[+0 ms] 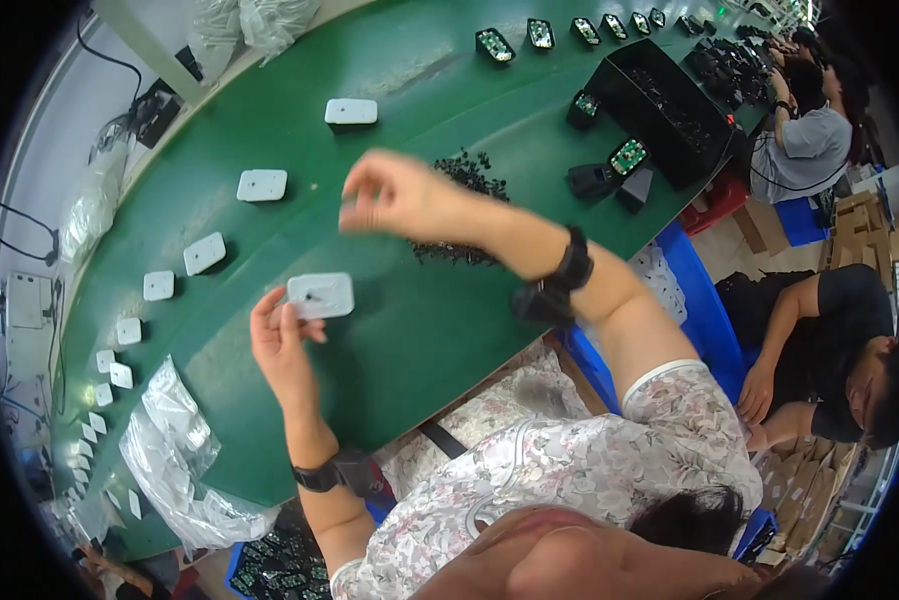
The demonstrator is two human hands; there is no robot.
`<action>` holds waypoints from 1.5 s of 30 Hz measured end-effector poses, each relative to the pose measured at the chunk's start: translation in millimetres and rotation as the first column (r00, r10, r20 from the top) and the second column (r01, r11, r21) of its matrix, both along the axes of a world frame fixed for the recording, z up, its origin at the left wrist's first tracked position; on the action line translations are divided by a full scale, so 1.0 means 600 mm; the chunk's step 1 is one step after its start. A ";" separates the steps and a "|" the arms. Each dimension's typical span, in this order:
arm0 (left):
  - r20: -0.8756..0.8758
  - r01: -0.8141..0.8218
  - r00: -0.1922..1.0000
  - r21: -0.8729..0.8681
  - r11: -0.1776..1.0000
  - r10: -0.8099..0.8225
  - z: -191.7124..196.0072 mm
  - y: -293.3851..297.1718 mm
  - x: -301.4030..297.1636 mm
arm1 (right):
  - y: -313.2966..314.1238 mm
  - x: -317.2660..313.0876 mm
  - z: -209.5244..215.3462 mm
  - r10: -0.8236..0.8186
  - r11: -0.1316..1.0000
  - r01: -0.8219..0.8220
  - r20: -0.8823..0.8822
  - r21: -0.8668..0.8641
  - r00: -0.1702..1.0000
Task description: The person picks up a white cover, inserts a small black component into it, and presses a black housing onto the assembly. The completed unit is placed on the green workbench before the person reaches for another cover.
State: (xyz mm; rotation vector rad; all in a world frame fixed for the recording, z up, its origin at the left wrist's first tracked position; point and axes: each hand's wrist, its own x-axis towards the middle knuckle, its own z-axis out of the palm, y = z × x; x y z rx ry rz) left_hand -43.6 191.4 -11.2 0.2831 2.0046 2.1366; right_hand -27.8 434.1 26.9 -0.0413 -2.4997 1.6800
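A white rectangular plastic housing (332, 294) with rounded corners is gripped at its left end by my left hand (280, 330), thumb on top. On its face a small dark spot shows, too small to name. My right hand (400, 195) hovers above the table, up and to the right of the housing, its curled fingers smeared by motion. Whether it holds anything I cannot make out. Beneath and beside my right forearm lies a heap of small black parts (473, 172). The nearest other white housings (263, 184) lie farther left and back on the green table.
A curved row of white housings (159, 285) runs along the green table (270, 390). Clear plastic bags (175, 450) lie at the left. Right of the heap are black housings with circuit boards (629, 156) and a black bin (660, 110). Other people sit along the right side.
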 end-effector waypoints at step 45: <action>-0.600 -0.143 0.719 -0.622 0.770 -0.351 -0.066 -0.102 0.044 | -0.164 0.059 -0.065 0.416 0.751 -0.197 -0.219 0.630 0.883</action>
